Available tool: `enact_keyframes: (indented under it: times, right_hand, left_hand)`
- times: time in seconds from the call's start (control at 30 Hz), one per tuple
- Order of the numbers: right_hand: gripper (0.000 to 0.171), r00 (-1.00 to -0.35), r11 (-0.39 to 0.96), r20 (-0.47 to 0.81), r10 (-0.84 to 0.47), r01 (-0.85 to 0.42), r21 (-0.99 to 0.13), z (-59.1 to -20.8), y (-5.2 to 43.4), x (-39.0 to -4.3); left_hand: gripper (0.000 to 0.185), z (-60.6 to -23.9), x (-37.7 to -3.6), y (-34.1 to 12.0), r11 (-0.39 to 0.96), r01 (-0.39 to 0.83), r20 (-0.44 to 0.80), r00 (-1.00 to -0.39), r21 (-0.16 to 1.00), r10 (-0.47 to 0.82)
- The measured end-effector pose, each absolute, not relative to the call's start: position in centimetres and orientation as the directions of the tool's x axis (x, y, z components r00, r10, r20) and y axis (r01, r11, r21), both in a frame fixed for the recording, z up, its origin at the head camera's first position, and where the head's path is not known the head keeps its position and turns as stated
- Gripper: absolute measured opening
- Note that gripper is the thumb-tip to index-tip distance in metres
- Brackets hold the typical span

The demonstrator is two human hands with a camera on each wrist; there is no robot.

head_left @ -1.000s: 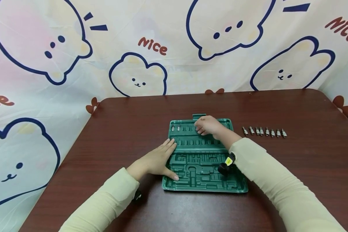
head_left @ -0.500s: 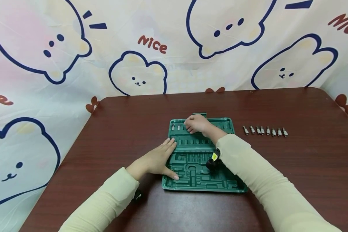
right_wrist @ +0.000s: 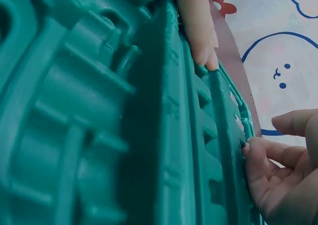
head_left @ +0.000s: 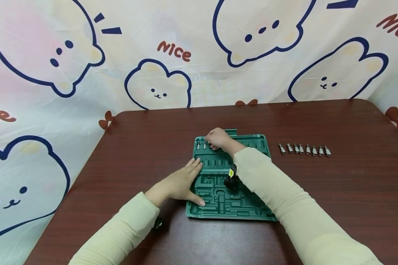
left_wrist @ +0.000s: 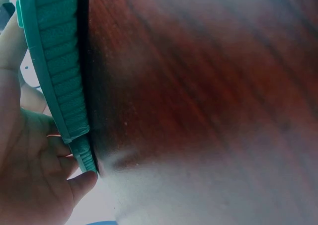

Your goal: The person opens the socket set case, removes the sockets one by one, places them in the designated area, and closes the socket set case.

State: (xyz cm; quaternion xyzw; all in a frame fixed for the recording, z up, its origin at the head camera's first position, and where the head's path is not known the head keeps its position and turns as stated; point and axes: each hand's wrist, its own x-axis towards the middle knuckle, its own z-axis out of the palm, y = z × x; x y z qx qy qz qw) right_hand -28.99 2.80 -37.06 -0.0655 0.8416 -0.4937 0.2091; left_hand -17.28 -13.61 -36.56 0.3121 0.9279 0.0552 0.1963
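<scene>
A green moulded tool case (head_left: pixel 219 213) lies opened flat on the table. Two silver bit sockets (head_left: pixel 204 145) stand in its upper-left slots. My right hand (head_left: pixel 219 138) is at the slot just right of them, fingers curled. In the right wrist view my right hand (right_wrist: pixel 283 170) has its fingertips at a small dark tip, seemingly a bit socket mostly hidden by the fingers; one digit is raised apart from it. My left hand (head_left: pixel 179 184) rests along the case's left edge with fingers spread, thumb on the lower rim. The left wrist view shows my left hand (left_wrist: pixel 35 170) against the case's ribbed side (left_wrist: pixel 59 66).
Several more bit sockets (head_left: pixel 307 149) lie in a row on the dark red-brown table (head_left: pixel 318 191), right of the case. A printed cloth (head_left: pixel 205 81) hangs behind the table. The right sleeve (head_left: pixel 278 187) and wrist camera (head_left: pixel 231 182) pass over the case's right half.
My right hand has moved left along the case's upper row, stopping near the two seated bit sockets. The left hand stays against the edge.
</scene>
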Motion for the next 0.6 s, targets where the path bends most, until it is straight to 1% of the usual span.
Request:
enact_keyframes:
  times: [0.17,0.3,0.37,0.43,0.47,0.57,0.6]
  right_hand:
    - [0.022,-0.902,0.553,-0.286,-0.322,0.066,-0.830,-37.00,2.42,-28.92]
    - [0.033,-0.893,0.568,-0.304,-0.333,0.067,-0.820,-36.81,2.30,-28.93]
    - [0.030,-0.888,0.577,-0.314,-0.335,0.070,-0.814,-36.78,2.33,-29.00]
    - [0.022,-0.880,0.578,-0.329,-0.342,0.079,-0.812,-36.81,2.47,-29.05]
    - [0.021,-0.874,0.570,-0.337,-0.350,0.087,-0.817,-36.85,2.57,-29.09]
    - [0.032,-0.855,0.528,-0.360,-0.373,0.124,-0.840,-37.06,2.98,-29.19]
    - [0.032,-0.850,0.508,-0.365,-0.379,0.139,-0.850,-37.14,3.13,-29.22]
  left_hand:
    - [0.115,-36.61,-17.36,-13.55,0.797,0.560,-0.332,-0.725,0.225,0.603]
    - [0.115,-36.48,-17.44,-13.48,0.800,0.558,-0.335,-0.727,0.219,0.599]
    - [0.114,-36.45,-17.45,-13.46,0.800,0.556,-0.331,-0.729,0.227,0.600]
    - [0.114,-36.41,-17.42,-13.43,0.802,0.551,-0.332,-0.730,0.231,0.597]
    - [0.115,-36.39,-17.38,-13.41,0.803,0.548,-0.333,-0.731,0.233,0.596]
    - [0.114,-36.37,-17.27,-13.38,0.805,0.542,-0.335,-0.732,0.239,0.593]
    - [0.114,-36.36,-17.24,-13.36,0.806,0.541,-0.336,-0.733,0.239,0.591]
